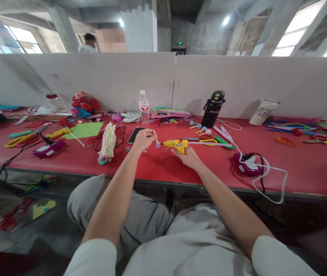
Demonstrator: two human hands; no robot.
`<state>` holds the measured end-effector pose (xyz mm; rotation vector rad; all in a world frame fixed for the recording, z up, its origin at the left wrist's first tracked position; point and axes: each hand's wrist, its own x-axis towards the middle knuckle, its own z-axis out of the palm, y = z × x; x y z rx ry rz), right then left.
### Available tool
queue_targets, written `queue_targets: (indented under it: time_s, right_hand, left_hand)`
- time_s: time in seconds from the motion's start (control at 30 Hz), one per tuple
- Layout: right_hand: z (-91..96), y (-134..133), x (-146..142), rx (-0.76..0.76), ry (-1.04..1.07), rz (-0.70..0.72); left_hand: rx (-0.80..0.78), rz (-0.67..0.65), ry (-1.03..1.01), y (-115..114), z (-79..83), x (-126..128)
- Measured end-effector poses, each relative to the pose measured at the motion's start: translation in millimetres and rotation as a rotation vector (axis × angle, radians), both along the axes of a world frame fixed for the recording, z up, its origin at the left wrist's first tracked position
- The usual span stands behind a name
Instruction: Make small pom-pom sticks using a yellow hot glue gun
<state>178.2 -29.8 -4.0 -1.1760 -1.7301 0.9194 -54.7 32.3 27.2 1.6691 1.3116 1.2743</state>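
Observation:
My right hand [188, 156] is wrapped round the handle of a yellow hot glue gun [176, 145], a long clear glue stick [206, 143] sticking out of its back end. Its nozzle points left, at or very near a small pale purple piece [157, 144] on a light stem. My left hand [144, 140] pinches that stem between the fingertips, just above the red table [160, 166]. Left of this hand lies a bundle of pale pipe cleaners [108, 143]. Behind the wrist is a dark phone [136, 134].
Along the back stand a water bottle [144, 107], a black flask [213, 109] and a white tumbler [262, 112]. Scissors [208, 141] lie beyond the glue stick. Purple power strips [246, 165] with loose cables sit on both sides. A person [89, 43] is beyond the partition [108, 76].

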Motion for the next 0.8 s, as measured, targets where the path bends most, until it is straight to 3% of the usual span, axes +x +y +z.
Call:
queue_targets:
  time_s: [0.17,0.33,0.47,0.6,0.73,0.8]
  right_hand:
    - [2.1,5,17,0.010,0.003,-0.062]
    - [7.2,27,52,0.093,-0.303,-0.268]
    - [2.7,36,64,0.113,-0.446,-0.262]
    - [-6.8,21,76,0.098,-0.512,-0.315]
    - [-6.3,-15,86,0.232,-0.491,-0.509]
    - [-1.2,-29,75,0.330,-0.432,-0.430]
  left_hand:
    - [0.029,0.006,-0.020,-5,9.7,-5]
    - [0.074,-0.006,-0.006,-8,20.1,-11]
    - [0.088,0.019,0.003,-6,22.7,-16]
    - [0.087,0.002,-0.001,-9,24.4,-17]
    - [0.091,0.022,0.022,-13,27.8,-19]
    - [0.093,0.028,0.016,-12,27.5,-21]
